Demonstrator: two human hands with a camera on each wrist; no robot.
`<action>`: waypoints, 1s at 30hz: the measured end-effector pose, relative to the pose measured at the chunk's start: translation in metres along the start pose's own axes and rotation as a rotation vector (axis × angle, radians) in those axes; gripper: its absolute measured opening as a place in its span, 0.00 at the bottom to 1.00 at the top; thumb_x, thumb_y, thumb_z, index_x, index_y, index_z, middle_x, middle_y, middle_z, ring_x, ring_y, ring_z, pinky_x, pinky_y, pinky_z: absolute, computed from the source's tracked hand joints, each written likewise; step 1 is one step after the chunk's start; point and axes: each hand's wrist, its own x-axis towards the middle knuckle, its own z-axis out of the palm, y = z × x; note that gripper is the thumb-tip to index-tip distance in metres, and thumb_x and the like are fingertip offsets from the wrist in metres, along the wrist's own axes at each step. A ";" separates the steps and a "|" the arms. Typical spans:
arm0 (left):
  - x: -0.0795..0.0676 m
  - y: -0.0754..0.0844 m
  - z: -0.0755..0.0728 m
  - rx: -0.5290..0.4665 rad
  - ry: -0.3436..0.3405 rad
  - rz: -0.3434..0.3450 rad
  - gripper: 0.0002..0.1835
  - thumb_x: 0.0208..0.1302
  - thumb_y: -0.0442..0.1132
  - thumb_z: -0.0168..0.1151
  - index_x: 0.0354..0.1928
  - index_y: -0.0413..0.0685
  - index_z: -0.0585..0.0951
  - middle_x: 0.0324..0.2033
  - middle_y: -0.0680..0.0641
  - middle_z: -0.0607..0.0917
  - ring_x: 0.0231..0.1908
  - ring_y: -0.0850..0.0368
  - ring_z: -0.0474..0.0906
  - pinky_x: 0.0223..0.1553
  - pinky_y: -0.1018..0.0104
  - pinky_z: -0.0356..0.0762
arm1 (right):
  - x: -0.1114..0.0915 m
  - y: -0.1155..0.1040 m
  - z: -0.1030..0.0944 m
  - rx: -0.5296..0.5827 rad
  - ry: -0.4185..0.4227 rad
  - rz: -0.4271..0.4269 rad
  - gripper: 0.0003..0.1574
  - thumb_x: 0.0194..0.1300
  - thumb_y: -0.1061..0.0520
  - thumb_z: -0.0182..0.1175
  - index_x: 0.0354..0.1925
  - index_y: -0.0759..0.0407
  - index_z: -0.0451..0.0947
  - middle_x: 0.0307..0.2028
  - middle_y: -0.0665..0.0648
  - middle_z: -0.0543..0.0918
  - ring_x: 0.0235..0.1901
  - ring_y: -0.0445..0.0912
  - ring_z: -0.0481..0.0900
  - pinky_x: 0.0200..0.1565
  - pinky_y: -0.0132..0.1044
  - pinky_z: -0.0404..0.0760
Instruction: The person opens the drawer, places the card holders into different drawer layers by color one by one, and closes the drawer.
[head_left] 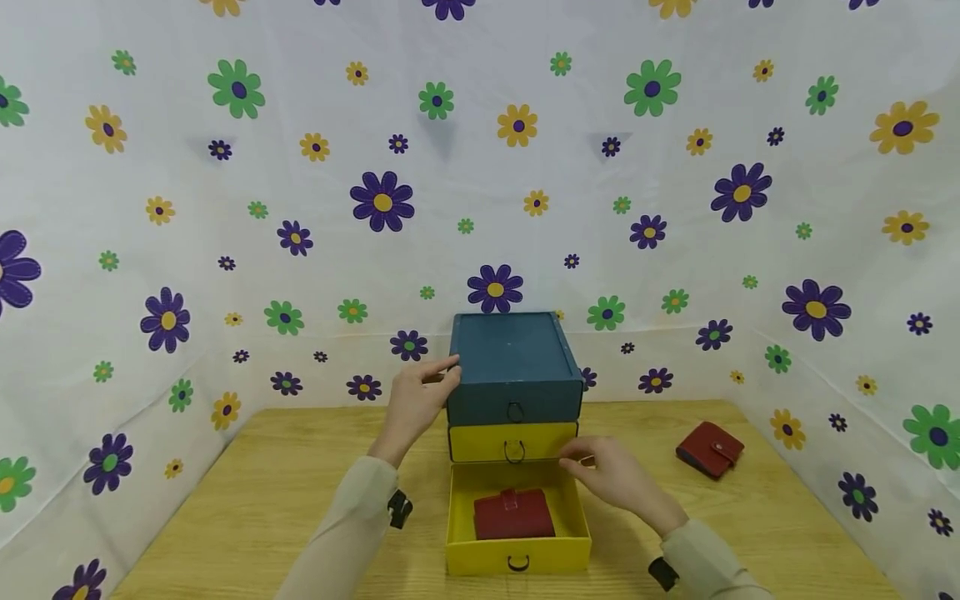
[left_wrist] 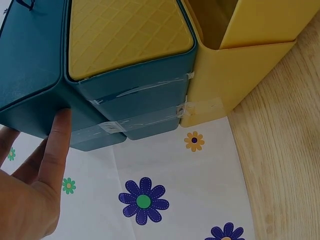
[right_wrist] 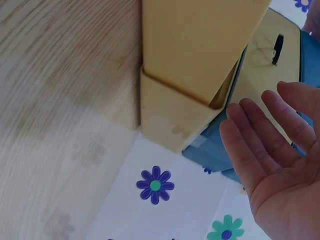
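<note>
A small stack of drawers has a blue top box (head_left: 513, 350) with a ring pull, a closed yellow middle drawer (head_left: 480, 443) and a yellow bottom drawer (head_left: 480, 557) pulled out. Inside the bottom drawer lies a red wallet (head_left: 513, 517) with a strap. My left hand (head_left: 416, 404) rests its fingertips on the left side of the blue box; in the left wrist view a straight finger (left_wrist: 59, 135) presses that side. Beside the right end of the middle drawer, my right hand (head_left: 615, 471) is held with loosely bent fingers (right_wrist: 245, 150) and nothing in them.
Another red wallet (head_left: 708, 450) with a snap strap lies on the wooden table (head_left: 300, 492), right of the drawers. Behind the stack hangs a white cloth (head_left: 300, 183) with printed flowers, which also runs along both sides. Clear tape (left_wrist: 150, 125) runs across the stack's side.
</note>
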 end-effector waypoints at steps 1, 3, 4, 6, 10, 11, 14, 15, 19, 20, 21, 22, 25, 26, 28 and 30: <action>0.000 0.000 0.000 -0.001 -0.001 -0.001 0.20 0.67 0.51 0.60 0.59 0.60 0.81 0.59 0.48 0.79 0.50 0.51 0.80 0.38 0.64 0.84 | 0.000 0.001 -0.001 0.001 0.009 0.002 0.12 0.68 0.55 0.60 0.45 0.60 0.85 0.41 0.52 0.87 0.40 0.46 0.84 0.43 0.41 0.85; 0.000 0.000 -0.001 -0.003 -0.004 -0.008 0.20 0.67 0.51 0.61 0.59 0.60 0.81 0.59 0.48 0.79 0.50 0.52 0.80 0.39 0.64 0.84 | 0.000 0.004 -0.002 -0.002 0.023 0.003 0.11 0.68 0.56 0.61 0.44 0.59 0.85 0.40 0.52 0.88 0.39 0.45 0.85 0.43 0.39 0.85; 0.000 0.000 -0.001 -0.004 -0.006 -0.012 0.20 0.67 0.51 0.61 0.59 0.60 0.81 0.59 0.48 0.80 0.50 0.51 0.80 0.39 0.63 0.84 | -0.001 0.006 -0.003 -0.002 0.029 0.004 0.10 0.68 0.56 0.61 0.43 0.58 0.85 0.40 0.52 0.88 0.38 0.45 0.85 0.42 0.39 0.85; 0.000 -0.001 -0.001 -0.006 -0.009 -0.021 0.20 0.67 0.52 0.61 0.59 0.61 0.81 0.59 0.49 0.80 0.51 0.52 0.80 0.39 0.63 0.84 | -0.002 0.009 -0.005 -0.010 0.040 0.012 0.09 0.68 0.57 0.60 0.42 0.57 0.85 0.39 0.51 0.88 0.37 0.43 0.84 0.42 0.38 0.85; 0.000 -0.002 -0.001 -0.001 -0.015 -0.018 0.20 0.67 0.52 0.61 0.59 0.61 0.81 0.60 0.49 0.79 0.52 0.51 0.79 0.40 0.62 0.84 | -0.004 0.016 -0.010 -0.016 0.054 0.034 0.07 0.68 0.58 0.59 0.40 0.56 0.85 0.37 0.51 0.87 0.36 0.42 0.84 0.43 0.39 0.84; 0.000 -0.002 -0.001 -0.002 -0.016 -0.015 0.20 0.67 0.52 0.61 0.59 0.61 0.81 0.60 0.49 0.79 0.52 0.51 0.79 0.40 0.63 0.84 | -0.005 0.018 -0.011 -0.024 0.058 0.044 0.07 0.68 0.58 0.59 0.39 0.55 0.84 0.36 0.51 0.87 0.36 0.42 0.83 0.42 0.38 0.84; 0.001 -0.002 -0.001 0.000 -0.012 -0.003 0.20 0.67 0.52 0.60 0.59 0.61 0.81 0.60 0.49 0.79 0.52 0.51 0.79 0.39 0.63 0.84 | -0.005 0.025 -0.016 -0.036 0.074 0.069 0.06 0.68 0.59 0.59 0.38 0.56 0.83 0.35 0.52 0.86 0.34 0.42 0.81 0.40 0.38 0.82; 0.001 -0.001 -0.001 0.000 -0.011 0.003 0.20 0.68 0.52 0.60 0.60 0.60 0.81 0.60 0.48 0.79 0.51 0.51 0.79 0.39 0.63 0.84 | -0.005 0.027 -0.018 -0.042 0.080 0.078 0.05 0.68 0.60 0.59 0.37 0.56 0.83 0.34 0.52 0.86 0.34 0.42 0.81 0.39 0.37 0.82; 0.002 0.000 -0.002 0.009 -0.005 0.008 0.20 0.68 0.52 0.60 0.60 0.60 0.81 0.59 0.48 0.80 0.50 0.51 0.80 0.39 0.63 0.84 | -0.004 0.037 -0.022 -0.072 0.106 0.111 0.05 0.66 0.60 0.60 0.36 0.58 0.83 0.31 0.51 0.85 0.31 0.41 0.79 0.35 0.37 0.80; 0.002 0.000 -0.002 0.011 -0.005 0.010 0.20 0.68 0.52 0.60 0.60 0.60 0.81 0.59 0.48 0.80 0.50 0.51 0.80 0.39 0.63 0.84 | -0.004 0.039 -0.023 -0.082 0.113 0.123 0.05 0.66 0.60 0.61 0.36 0.58 0.84 0.31 0.51 0.85 0.31 0.42 0.79 0.35 0.37 0.80; 0.002 0.000 -0.002 0.013 -0.005 0.011 0.20 0.68 0.52 0.60 0.60 0.60 0.81 0.59 0.48 0.80 0.50 0.51 0.80 0.39 0.63 0.84 | -0.004 0.042 -0.024 -0.089 0.116 0.133 0.05 0.66 0.60 0.61 0.36 0.59 0.84 0.31 0.52 0.85 0.31 0.42 0.79 0.35 0.38 0.81; 0.002 0.000 -0.002 0.012 -0.007 0.007 0.20 0.68 0.52 0.60 0.60 0.60 0.81 0.58 0.49 0.81 0.50 0.52 0.80 0.40 0.63 0.84 | -0.005 0.045 -0.025 -0.096 0.118 0.152 0.05 0.66 0.60 0.61 0.37 0.59 0.84 0.32 0.52 0.85 0.31 0.42 0.79 0.36 0.39 0.81; 0.001 0.000 -0.002 0.007 -0.013 0.003 0.20 0.68 0.52 0.60 0.60 0.60 0.81 0.58 0.49 0.81 0.50 0.52 0.80 0.40 0.63 0.84 | -0.007 0.052 -0.027 -0.110 0.115 0.192 0.06 0.66 0.60 0.62 0.38 0.61 0.84 0.32 0.53 0.85 0.31 0.44 0.80 0.37 0.42 0.82; 0.001 0.000 -0.002 0.004 -0.015 0.001 0.20 0.68 0.52 0.60 0.60 0.60 0.81 0.58 0.49 0.81 0.50 0.52 0.80 0.40 0.63 0.84 | -0.008 0.054 -0.027 -0.115 0.113 0.205 0.06 0.65 0.60 0.62 0.38 0.61 0.84 0.32 0.53 0.85 0.31 0.44 0.80 0.37 0.42 0.83; 0.001 0.000 -0.001 -0.001 -0.013 0.005 0.20 0.68 0.52 0.60 0.59 0.60 0.81 0.58 0.49 0.81 0.50 0.52 0.80 0.39 0.63 0.84 | -0.009 0.058 -0.028 -0.121 0.101 0.220 0.07 0.66 0.60 0.61 0.38 0.62 0.84 0.32 0.53 0.85 0.31 0.44 0.80 0.37 0.43 0.82; 0.000 0.000 -0.001 -0.003 -0.005 0.010 0.20 0.67 0.51 0.60 0.59 0.60 0.82 0.58 0.48 0.81 0.50 0.52 0.81 0.39 0.62 0.84 | -0.009 0.061 -0.028 -0.126 0.094 0.221 0.07 0.66 0.60 0.61 0.38 0.62 0.84 0.31 0.53 0.85 0.31 0.44 0.80 0.37 0.43 0.82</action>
